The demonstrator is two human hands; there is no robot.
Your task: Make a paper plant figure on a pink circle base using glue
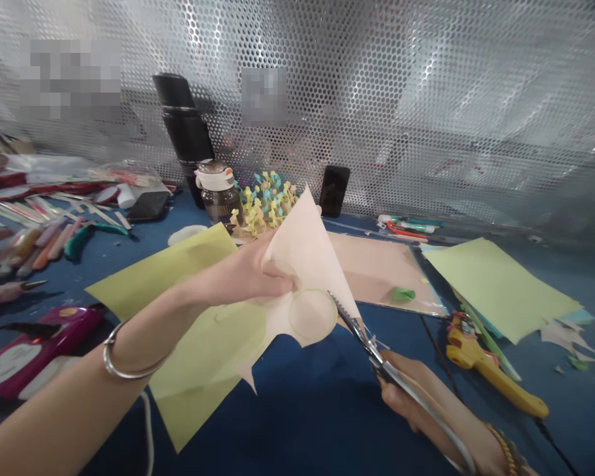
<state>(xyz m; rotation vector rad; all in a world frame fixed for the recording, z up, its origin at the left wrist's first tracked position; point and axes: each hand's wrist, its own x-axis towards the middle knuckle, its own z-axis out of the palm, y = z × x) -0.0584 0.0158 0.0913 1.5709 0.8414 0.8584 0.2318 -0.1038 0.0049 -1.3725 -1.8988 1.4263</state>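
Note:
Pinched in my left hand (250, 271) is a pale pink sheet of paper (310, 244), raised above the table with a pointed corner up. A circle outline (312, 315) is drawn near its lower edge, and the edge below follows a curved cut. My right hand (421, 390) grips a pair of scissors (371, 350), whose blades reach to the right side of the circle. Behind the sheet, the blades' contact with the paper is partly hard to see. Yellow-green sheets (213, 370) lie under my left forearm.
A yellow glue gun (496, 377) and a stack of green paper (500, 284) lie at right. Behind stand a black bottle (186, 132), a brown jar (218, 192), small paper flowers (265, 201) and a phone (334, 190). Pliers (82, 241) and a magenta device (74, 330) are at left.

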